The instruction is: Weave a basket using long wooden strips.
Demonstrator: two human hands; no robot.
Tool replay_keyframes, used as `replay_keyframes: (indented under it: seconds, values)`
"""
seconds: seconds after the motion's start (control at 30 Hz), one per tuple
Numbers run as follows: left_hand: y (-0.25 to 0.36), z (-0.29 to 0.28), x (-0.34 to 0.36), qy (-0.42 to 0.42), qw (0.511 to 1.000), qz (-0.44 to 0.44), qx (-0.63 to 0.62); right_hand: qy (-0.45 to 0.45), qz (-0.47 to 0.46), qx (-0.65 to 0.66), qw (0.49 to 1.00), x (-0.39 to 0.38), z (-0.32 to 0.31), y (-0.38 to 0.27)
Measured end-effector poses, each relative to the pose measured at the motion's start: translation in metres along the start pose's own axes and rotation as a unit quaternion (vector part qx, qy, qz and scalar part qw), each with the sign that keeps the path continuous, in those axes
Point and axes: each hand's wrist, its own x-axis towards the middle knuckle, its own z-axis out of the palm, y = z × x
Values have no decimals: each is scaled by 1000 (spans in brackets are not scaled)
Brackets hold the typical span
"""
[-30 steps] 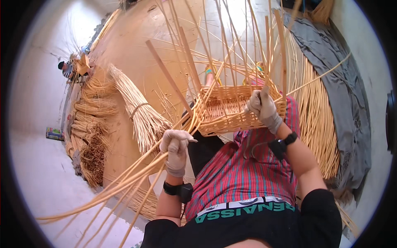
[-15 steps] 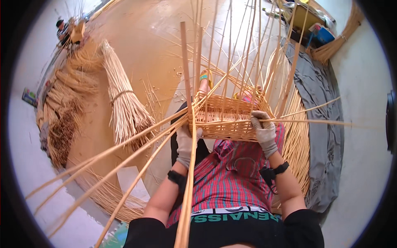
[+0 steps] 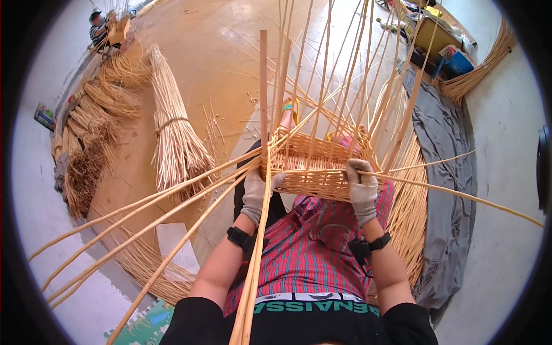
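A half-woven rattan basket (image 3: pixel 310 183) rests on my lap, with tall upright stakes (image 3: pixel 264 80) rising from it. My left hand (image 3: pixel 253 192), in a pale glove, grips its near left corner, where long loose canes (image 3: pixel 155 238) fan out to the lower left and down over my body. My right hand (image 3: pixel 360 190), also gloved, closes on the near right rim and a long cane (image 3: pixel 454 194) that stretches out to the right. My sandaled foot (image 3: pixel 287 114) shows beyond the basket.
A tied rattan bundle (image 3: pixel 175 132) lies on the floor at left, beside heaped canes (image 3: pixel 92 138). A person (image 3: pixel 99 31) works far upper left. Right are long canes (image 3: pixel 405 230), a grey tarp (image 3: pixel 443 190) and a blue container (image 3: pixel 455 62).
My left hand has moved from the loose canes up to the basket's corner. My right hand has lowered onto the near rim, and a cane now swings out to the right.
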Motion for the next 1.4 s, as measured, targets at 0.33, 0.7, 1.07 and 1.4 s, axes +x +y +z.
replay_keyframes:
  seconds: [0.33, 0.7, 1.07, 1.4]
  values:
    - [0, 0, -1, 5, 999, 8, 53, -154, -330, -135, 921, -85, 37, -115]
    - [-40, 33, 17, 156, 986, -15, -64, -129, -150, -411, 890, 152, 184, -74]
    - [-67, 32, 32, 217, 969, 78, 83, -13, -73, -392, 917, 152, 210, -48]
    - [-26, 18, 7, 148, 986, -80, 2, -39, -94, -13, 995, 80, 202, -118]
